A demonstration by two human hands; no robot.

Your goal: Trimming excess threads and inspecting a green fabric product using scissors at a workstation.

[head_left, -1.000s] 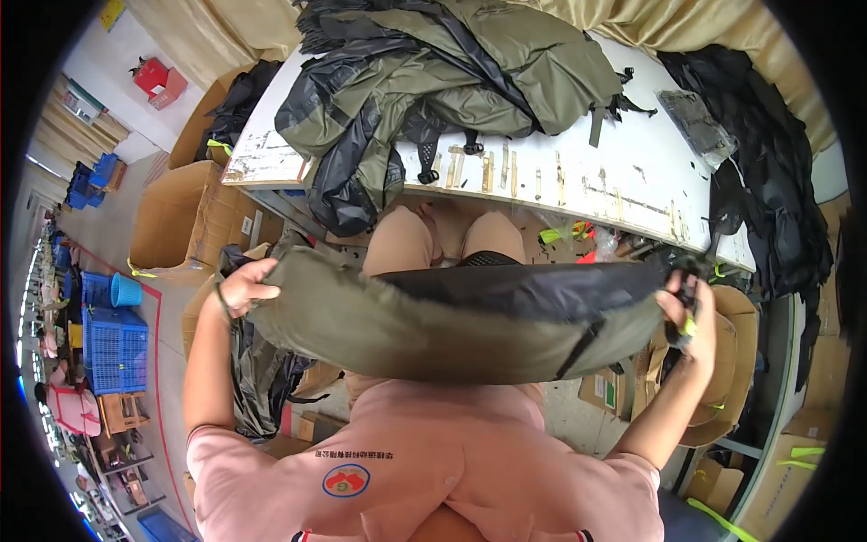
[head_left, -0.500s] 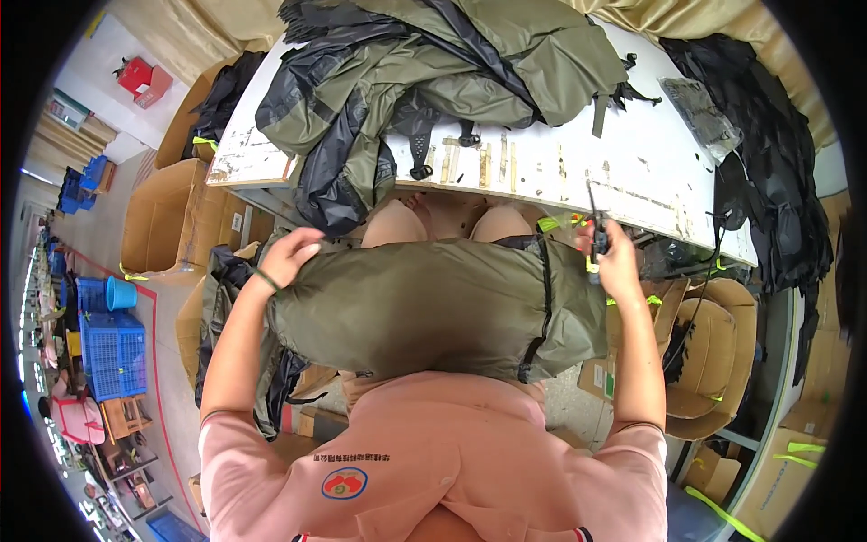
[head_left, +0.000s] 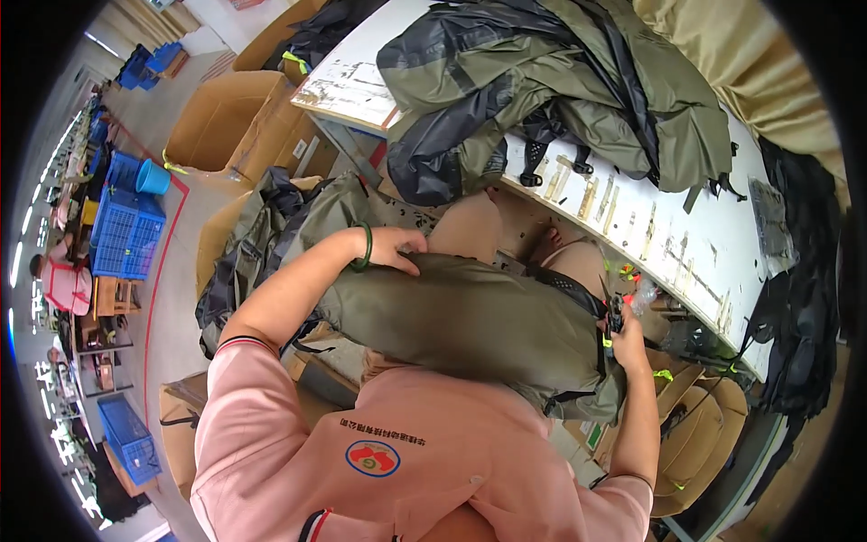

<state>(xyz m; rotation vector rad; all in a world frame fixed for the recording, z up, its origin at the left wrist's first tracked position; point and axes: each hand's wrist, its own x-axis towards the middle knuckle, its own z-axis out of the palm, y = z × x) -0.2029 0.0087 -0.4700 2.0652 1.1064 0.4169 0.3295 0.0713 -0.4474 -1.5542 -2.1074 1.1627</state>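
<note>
From my end, I see the olive fabric piece [head_left: 452, 312] draped across the wearer's lap, below the near edge of the bench [head_left: 673, 235], presumably so the legs carry its weight. The left hand [head_left: 396, 248] lies at its far edge with fingers loosely curled, perhaps steadying it; whether they pinch the cloth I cannot tell. The right hand [head_left: 629, 339] grasps a slim dark tool [head_left: 616, 316] at the fabric's right end, just beside the black strap [head_left: 600, 359], which I judge keeps it close to that end. An olive and black pile [head_left: 578, 99] covers the bench's far side and spills over the near edge toward the left corner, likely through sheer bulk.
</note>
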